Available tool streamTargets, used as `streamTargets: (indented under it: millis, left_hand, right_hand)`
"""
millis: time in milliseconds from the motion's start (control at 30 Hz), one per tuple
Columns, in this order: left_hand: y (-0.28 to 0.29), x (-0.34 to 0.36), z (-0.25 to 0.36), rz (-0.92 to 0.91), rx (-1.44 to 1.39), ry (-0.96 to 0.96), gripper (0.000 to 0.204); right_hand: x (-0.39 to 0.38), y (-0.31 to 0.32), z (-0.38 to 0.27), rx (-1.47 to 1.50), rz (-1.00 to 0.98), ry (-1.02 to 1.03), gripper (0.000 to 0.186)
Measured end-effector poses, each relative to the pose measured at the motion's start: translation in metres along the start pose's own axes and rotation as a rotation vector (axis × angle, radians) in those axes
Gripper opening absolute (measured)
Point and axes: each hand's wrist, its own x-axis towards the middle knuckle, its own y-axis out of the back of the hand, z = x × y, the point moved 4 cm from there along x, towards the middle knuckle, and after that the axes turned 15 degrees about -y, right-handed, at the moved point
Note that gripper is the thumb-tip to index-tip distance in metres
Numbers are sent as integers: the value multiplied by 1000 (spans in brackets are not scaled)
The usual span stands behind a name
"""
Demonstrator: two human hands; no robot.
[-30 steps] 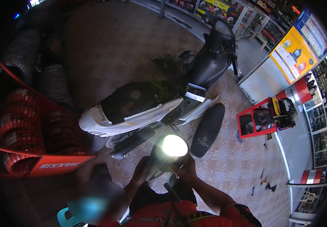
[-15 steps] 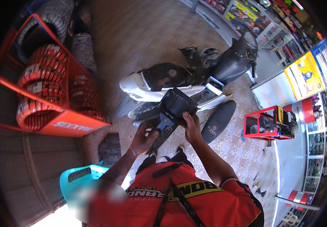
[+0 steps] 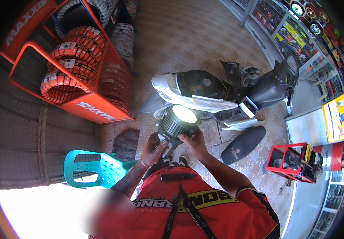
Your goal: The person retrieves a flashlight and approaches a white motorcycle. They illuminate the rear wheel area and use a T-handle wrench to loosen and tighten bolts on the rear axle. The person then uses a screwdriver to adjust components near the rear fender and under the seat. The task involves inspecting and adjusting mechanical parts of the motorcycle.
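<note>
A dark finned, cylindrical lamp (image 3: 172,127) with a brightly lit round face (image 3: 184,113) is tilted upward in front of my torso. My left hand (image 3: 152,149) is closed around its lower left, at the bracket or handle below the housing. My right hand (image 3: 193,141) grips its right side, thumb on the body beneath the rim. Just beyond the lamp lies a white and black scooter (image 3: 195,99) with its top opened up. A long black seat (image 3: 243,144) rests on the tiled floor to the right.
Orange racks (image 3: 85,111) of tires stand at left, a turquoise plastic chair (image 3: 108,171) below them. At right are a red tool cart (image 3: 280,169), a yellow poster board (image 3: 335,115) and glass display cases (image 3: 299,40). A dark mat (image 3: 125,143) lies left of my hands.
The lamp was lit face up a second ago, showed its dark side half a second ago, and now shows the lit face again. My head's view has shifted, bringing more chair into sight.
</note>
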Motion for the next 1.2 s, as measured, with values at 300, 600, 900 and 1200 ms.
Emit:
streamTargets:
  millis: [300,600,900,1200]
  left_hand:
    - [23,-24,0,205,-328,163,53]
    - [111,-26,-31,332,-318,243,49]
    - [229,-17,-114,327,-516,261,42]
    - [296,-3,-164,137,-364,183,42]
  right_hand:
    - [30,-29,32,-31,-120,-92,59]
    - [101,-109,54,121,-252,-140,55]
    - [185,-207,94,-56,-56,-175,66]
    - [257,-237,115,-455,86,-102,78]
